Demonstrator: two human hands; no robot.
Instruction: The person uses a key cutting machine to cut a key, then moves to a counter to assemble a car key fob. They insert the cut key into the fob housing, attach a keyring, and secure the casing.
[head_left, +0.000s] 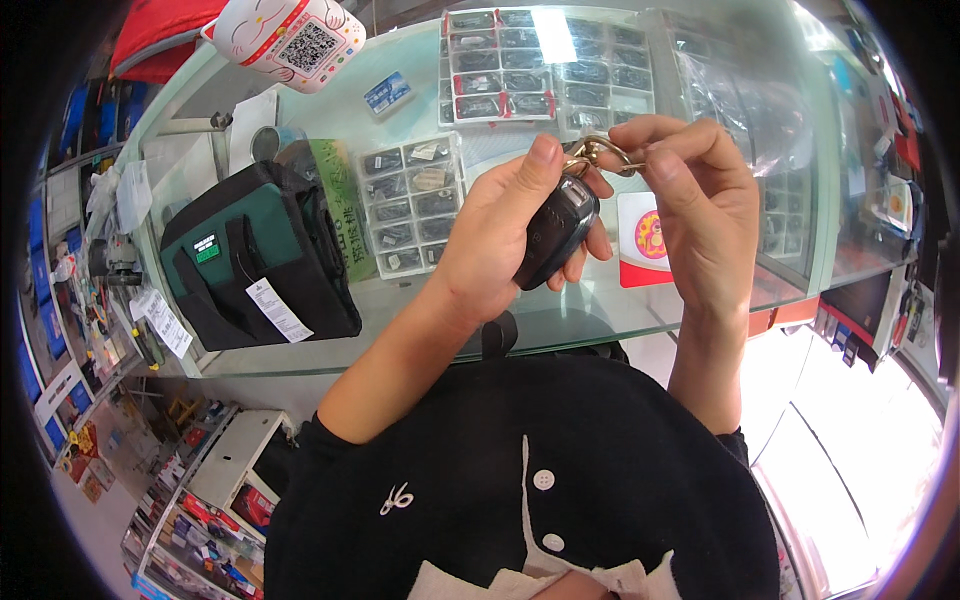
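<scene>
My left hand [500, 220] is closed around a black car key fob [560, 228], its thumb up by the fob's top end. A metal key ring [607, 150] with a clasp joins on at that end. My right hand [700, 190] pinches the ring's right side between thumb and forefinger. Both hands are held above the glass counter [400, 305]. Beneath them, partly covered by my right hand, lies a white and red card [640, 240] with a round yellow and pink print.
Left of my hands stands a black and green tool bag [260, 260] with a paper tag. Compartment trays of key fobs [412, 205] lie beyond, near a blue card [388, 93]. A white cat-shaped figure [285, 40] stands at the far left; plastic wrapping [750, 110] lies far right.
</scene>
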